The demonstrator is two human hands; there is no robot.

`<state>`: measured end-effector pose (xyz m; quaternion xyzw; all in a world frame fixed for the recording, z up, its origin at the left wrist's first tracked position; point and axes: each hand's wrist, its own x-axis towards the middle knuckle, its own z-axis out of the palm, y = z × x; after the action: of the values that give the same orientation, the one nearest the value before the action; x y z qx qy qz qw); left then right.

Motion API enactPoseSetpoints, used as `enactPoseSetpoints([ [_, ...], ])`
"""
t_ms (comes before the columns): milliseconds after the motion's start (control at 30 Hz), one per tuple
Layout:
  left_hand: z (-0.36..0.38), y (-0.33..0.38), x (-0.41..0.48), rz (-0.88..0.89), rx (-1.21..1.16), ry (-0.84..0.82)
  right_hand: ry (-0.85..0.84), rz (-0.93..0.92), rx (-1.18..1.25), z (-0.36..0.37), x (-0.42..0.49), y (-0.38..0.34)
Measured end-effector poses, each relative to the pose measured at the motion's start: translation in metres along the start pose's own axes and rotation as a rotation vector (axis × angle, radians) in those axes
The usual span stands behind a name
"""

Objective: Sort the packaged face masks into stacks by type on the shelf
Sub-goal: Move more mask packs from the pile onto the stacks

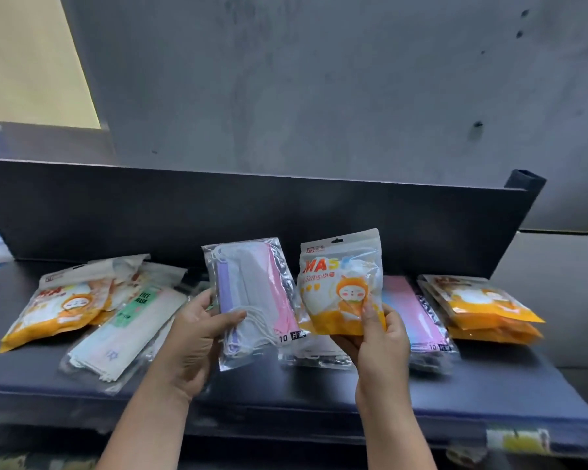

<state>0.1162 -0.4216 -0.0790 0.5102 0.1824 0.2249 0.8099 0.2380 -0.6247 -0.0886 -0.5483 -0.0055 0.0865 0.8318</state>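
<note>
Head view, centre of the frame: the fingers of the left hand are curled around the lower left edge of a clear pack of lilac, grey and pink masks, with the thumb lying across its front. Just to the right, the right hand pinches an orange pack, printed with a cartoon figure and the word MASK, at its lower right corner, thumb in front. Both packs are held upright above the dark shelf, close beside each other. On the shelf under them lies a flat transparent pack. At the left of the frame there is a loose pile of orange packs, and beside it a pale green-label pack. At the right lies a pink-and-blue pack, and further right a stack of orange packs. Behind them stands the dark back panel, then a grey wall.
</note>
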Motion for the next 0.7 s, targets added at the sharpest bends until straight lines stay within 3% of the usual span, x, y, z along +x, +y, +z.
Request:
enactPoseSetpoints([
  [433,0.115,-0.046,0.029,-0.075,0.048,-0.091,0.316,-0.204,-0.292,-0.125,0.060,-0.066],
  [700,0.207,-0.087,0.042,-0.064,0.008,-0.058,0.353,-0.213,-0.392,-0.204,0.129,-0.122],
])
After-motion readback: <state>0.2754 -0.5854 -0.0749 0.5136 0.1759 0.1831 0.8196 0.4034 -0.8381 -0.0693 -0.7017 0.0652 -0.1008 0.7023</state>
